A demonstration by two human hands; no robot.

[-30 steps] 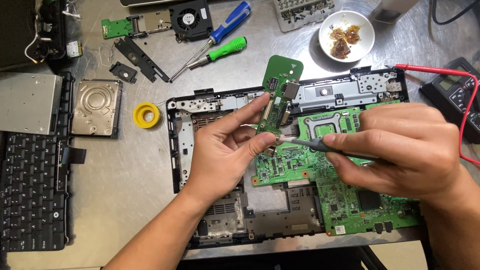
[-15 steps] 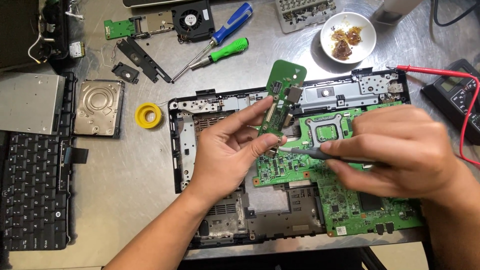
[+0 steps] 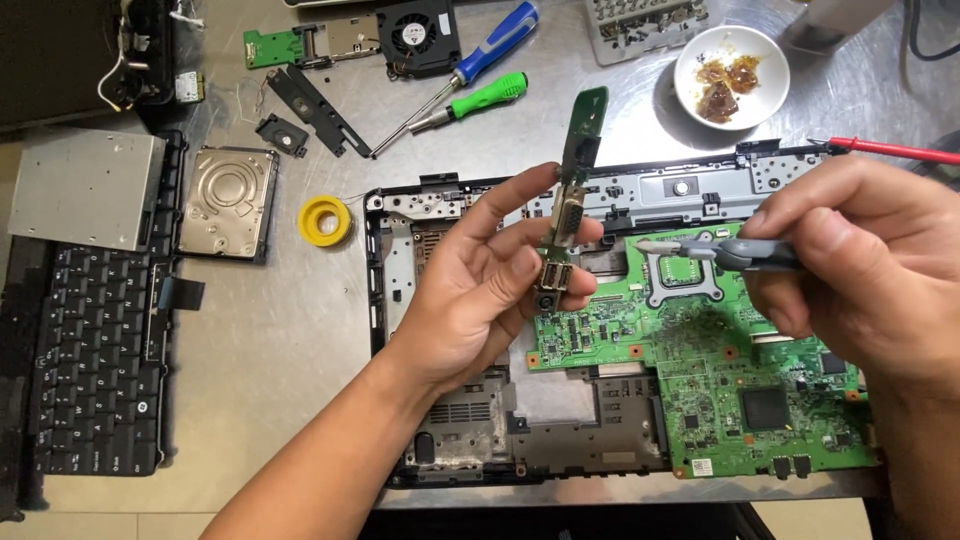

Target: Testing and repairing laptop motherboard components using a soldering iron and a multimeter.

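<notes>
- A bare left forearm rises from the bottom edge toward the centre, ending in the left hand (image 3: 480, 290), palm turned up and fingers curled.
- Its thumb and fingertips pinch a narrow green daughter circuit board with metal port sockets (image 3: 567, 215), held upright and edge-on above the open black laptop base (image 3: 385, 300).
- The right hand (image 3: 860, 270) comes in from the right edge, knuckles up, fingers closed around a grey-handled slim metal tool (image 3: 735, 252) lying nearly level; its tip points left, close to the small board but not touching it.
- Below both hands, a large green motherboard (image 3: 720, 370) sits in the laptop base.
- To the left on the metal table (image 3: 280, 340) lie a black detached keyboard (image 3: 90, 370), a silver hard drive (image 3: 227, 200) and a yellow tape roll (image 3: 325, 220).
- Farther back: a green-handled screwdriver (image 3: 480, 100), a blue-handled screwdriver (image 3: 490, 40), a black cooling fan (image 3: 415, 35) and a white round dish holding amber lumps (image 3: 730, 78).
</notes>
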